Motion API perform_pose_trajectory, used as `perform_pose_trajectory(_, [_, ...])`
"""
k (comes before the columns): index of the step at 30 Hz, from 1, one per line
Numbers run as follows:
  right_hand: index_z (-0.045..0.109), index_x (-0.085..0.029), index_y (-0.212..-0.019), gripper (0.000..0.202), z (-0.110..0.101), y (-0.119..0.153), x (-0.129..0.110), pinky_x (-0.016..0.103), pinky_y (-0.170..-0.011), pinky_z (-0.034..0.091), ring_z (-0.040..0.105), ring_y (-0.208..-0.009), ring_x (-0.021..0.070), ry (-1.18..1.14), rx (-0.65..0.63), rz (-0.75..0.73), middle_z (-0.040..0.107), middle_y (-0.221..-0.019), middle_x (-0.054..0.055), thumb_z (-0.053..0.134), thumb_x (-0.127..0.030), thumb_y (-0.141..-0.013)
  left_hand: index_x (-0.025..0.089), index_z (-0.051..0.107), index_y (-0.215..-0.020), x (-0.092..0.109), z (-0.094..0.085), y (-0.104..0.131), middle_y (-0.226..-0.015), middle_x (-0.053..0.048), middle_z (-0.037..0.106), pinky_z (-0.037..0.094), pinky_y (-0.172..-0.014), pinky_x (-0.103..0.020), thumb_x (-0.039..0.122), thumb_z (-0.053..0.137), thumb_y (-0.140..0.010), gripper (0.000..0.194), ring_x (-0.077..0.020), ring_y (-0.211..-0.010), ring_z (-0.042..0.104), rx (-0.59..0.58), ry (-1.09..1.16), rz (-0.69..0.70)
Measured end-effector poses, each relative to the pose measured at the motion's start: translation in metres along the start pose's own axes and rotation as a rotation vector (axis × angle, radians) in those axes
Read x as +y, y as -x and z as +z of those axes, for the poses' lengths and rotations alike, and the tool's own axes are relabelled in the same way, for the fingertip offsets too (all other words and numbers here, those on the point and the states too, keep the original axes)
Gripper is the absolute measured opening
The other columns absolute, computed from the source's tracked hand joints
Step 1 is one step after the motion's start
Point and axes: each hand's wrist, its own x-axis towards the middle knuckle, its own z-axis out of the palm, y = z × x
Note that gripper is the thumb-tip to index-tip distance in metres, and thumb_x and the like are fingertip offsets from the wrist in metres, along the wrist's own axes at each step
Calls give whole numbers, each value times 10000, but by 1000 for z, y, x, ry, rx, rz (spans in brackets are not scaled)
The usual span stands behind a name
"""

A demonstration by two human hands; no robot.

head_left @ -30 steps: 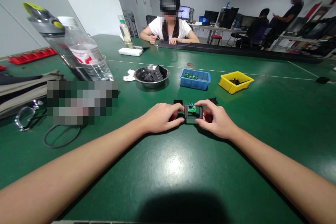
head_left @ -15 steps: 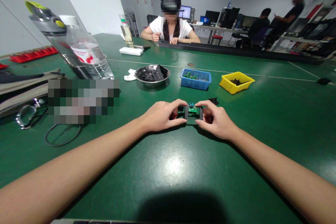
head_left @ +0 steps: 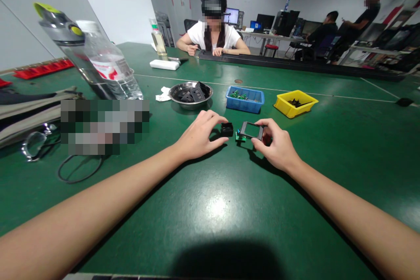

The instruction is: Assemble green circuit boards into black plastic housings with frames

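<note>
Between thumb and fingers, my right hand (head_left: 274,143) grips the right side of a black rectangular frame (head_left: 243,129), tilted above the table. Just under its left end is a small green circuit board (head_left: 240,137) with a blue part; whether it touches the frame I cannot tell. My left hand (head_left: 204,136) is open, thumb and fingers apart, just left of a small black box-like part (head_left: 226,129) on the green table (head_left: 210,201). Contact between the left fingertips and that part is unclear.
Behind my hands stand a metal bowl (head_left: 190,106) of black parts, a blue tray (head_left: 245,104) with green boards and a yellow tray (head_left: 291,110) with black parts. Bottles (head_left: 113,72), a cable (head_left: 79,180) and clear glasses (head_left: 34,143) lie left. A person (head_left: 213,37) sits opposite.
My left hand has let go of the black frame and moved slightly left, fingers spread. My right hand has shifted the frame right and tilted it, uncovering the black box-like part.
</note>
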Motion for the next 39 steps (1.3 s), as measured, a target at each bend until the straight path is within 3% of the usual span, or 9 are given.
perform_pose_trajectory(3, [539, -225, -1050, 309, -4, -3, 3, 284, -581, 396, 549, -559, 179, 170, 30, 43, 575, -634, -42, 607, -338, -771, 236, 580, -1334, -8, 3, 0, -1303, -122, 524, 431, -1106, -541, 439, 684, -885, 503, -311, -1238, 488, -36, 6, -70])
perform_pose_trajectory(7, [556, -219, -1065, 312, -9, -7, 5, 305, -618, 368, 595, -636, 231, 470, -74, 65, 645, -724, 21, 579, -352, -783, 224, 618, -1263, -13, 5, 0, -1362, -135, 508, 392, -1152, -548, 424, 603, -941, 380, -308, -1314, 468, -122, 27, -44])
perform_pose_trajectory(12, [557, -210, -1090, 322, -18, -11, 6, 305, -618, 348, 614, -675, 253, 593, -129, 76, 681, -782, 54, 567, -346, -798, 199, 612, -989, -10, 4, -1, -1190, -100, 622, 469, -1052, -467, 311, 512, -958, 153, -260, -1158, 574, -136, 70, -19])
perform_pose_trajectory(17, [594, -207, -993, 229, -23, -11, 6, 307, -626, 356, 629, -737, 253, 684, -243, 40, 705, -873, 82, 593, -337, -804, 187, 569, -961, -8, 2, -2, -1049, -80, 654, 500, -940, -422, 220, 488, -905, 104, -240, -993, 611, -134, 93, -31])
perform_pose_trajectory(22, [618, -197, -1012, 245, -16, -10, 10, 318, -694, 427, 635, -840, 251, 645, -277, -26, 685, -958, 85, 626, -361, -831, 188, 557, -1035, -5, 1, -2, -1066, -78, 654, 505, -950, -407, 229, 499, -902, 151, -238, -1018, 620, -158, 103, -37])
perform_pose_trajectory(27, [637, -201, -1130, 304, -6, -8, 17, 362, -829, 500, 650, -947, 257, 517, -234, -108, 655, -1034, 84, 639, -375, -880, 197, 540, -1212, -7, 3, 0, -1165, -82, 643, 493, -1011, -421, 196, 489, -898, 317, -244, -1097, 611, -171, 72, -7])
perform_pose_trajectory(33, [640, -196, -1233, 357, -5, -8, 19, 414, -932, 525, 651, -1057, 281, 467, -224, -107, 619, -1109, 103, 605, -351, -912, 191, 521, -1343, -7, 2, -1, -1220, -112, 602, 472, -1055, -475, 144, 477, -857, 490, -274, -1164, 572, -224, 23, -32])
perform_pose_trajectory(39, [627, -213, -1265, 371, -6, -8, 22, 417, -952, 531, 656, -1032, 263, 400, -135, -131, 600, -1148, 102, 608, -322, -911, 269, 464, -1486, -6, 2, 1, -1396, -137, 488, 395, -1144, -531, 362, 540, -956, 543, -310, -1306, 479, -238, 5, -5])
